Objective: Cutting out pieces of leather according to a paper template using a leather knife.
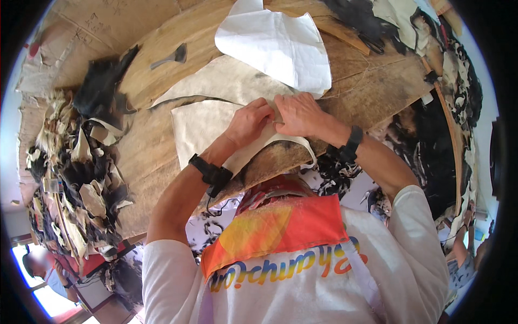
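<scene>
Cream hide is lying mid-board beneath the left hand and right hand, which are nearly meeting, fingers curling; whether they are pinching it is not showing. They are perhaps steadying its edge beside a second piece. Toward the board's far side, a white sheet is overlapping that piece. A tool is lying far left on the board, seemingly within reach; scraps are crowding its left edge.
</scene>
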Available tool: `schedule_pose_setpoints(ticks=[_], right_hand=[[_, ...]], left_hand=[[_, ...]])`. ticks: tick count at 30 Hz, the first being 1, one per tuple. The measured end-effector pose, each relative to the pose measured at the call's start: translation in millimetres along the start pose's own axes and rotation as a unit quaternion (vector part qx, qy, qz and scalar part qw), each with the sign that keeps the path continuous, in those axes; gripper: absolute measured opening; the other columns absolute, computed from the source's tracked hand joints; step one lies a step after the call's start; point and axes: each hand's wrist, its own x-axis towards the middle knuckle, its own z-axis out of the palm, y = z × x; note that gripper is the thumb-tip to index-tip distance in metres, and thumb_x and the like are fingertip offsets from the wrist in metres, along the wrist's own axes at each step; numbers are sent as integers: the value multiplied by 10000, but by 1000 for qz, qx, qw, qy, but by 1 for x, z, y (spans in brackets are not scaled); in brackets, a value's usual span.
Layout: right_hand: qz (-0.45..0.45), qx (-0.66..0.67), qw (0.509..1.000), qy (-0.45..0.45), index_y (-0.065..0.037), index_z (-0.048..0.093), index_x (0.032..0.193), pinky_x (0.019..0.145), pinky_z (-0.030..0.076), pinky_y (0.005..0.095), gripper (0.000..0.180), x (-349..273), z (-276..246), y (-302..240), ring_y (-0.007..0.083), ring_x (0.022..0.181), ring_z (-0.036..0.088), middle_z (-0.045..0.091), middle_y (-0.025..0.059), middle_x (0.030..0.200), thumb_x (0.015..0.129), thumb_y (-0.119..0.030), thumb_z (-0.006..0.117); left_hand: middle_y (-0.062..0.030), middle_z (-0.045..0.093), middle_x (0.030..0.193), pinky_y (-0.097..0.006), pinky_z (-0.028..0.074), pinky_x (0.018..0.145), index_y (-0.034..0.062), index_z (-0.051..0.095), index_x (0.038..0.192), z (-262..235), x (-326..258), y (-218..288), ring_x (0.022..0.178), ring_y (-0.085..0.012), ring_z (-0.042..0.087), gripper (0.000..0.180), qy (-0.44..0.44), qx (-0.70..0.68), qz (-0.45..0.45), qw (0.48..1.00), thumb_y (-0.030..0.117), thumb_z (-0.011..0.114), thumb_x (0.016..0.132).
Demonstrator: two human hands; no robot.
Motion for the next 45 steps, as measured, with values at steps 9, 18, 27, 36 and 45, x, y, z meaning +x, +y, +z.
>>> schedule_pose_setpoints(ticks=[9, 18, 27, 36, 45], right_hand=[[-1, -2, 1000, 7, 19, 527, 828, 627, 476, 466, 326, 1, 3, -2, 364, 676, 618, 620, 182, 702, 681, -264, 594], [-21, -2, 1000, 19, 9, 529, 814, 603, 473, 471, 286, 0, 8, 1, 367, 648, 611, 616, 185, 699, 699, -249, 566], [-62, -11, 996, 55, -28, 492, 833, 600, 452, 484, 241, 2, 13, 6, 380, 627, 594, 588, 174, 631, 750, -243, 562], [-44, 2, 998, 43, 46, 491, 1047, 612, 473, 486, 336, -5, 16, -11, 363, 622, 625, 626, 198, 676, 767, -137, 522], [-147, -97, 965, 192, 53, 418, 1223, 612, 476, 390, 436, -11, 26, -10, 285, 736, 615, 591, 158, 835, 810, -69, 489]], left_hand=[[-70, 529, 833, -368, 469, 653, 85, 548, 796, 2, -1, -4, 776, -296, 569, 66, 3, -11, -1, 1000, 58, 596, 760], [-74, 539, 821, -318, 471, 667, 48, 573, 811, 3, -2, -5, 749, -246, 579, 107, 5, -32, -12, 999, -17, 630, 748], [-54, 547, 808, -279, 459, 673, 24, 584, 836, 3, 2, -16, 733, -191, 568, 116, 6, -44, 16, 999, -46, 631, 756], [-58, 584, 823, -321, 486, 684, 58, 618, 834, 5, -1, -17, 753, -238, 608, 93, 17, -52, -6, 998, 27, 653, 753], [-67, 586, 863, -299, 478, 677, -5, 600, 934, 4, 4, -28, 752, -188, 591, 161, 14, -38, 32, 999, 25, 656, 786]])
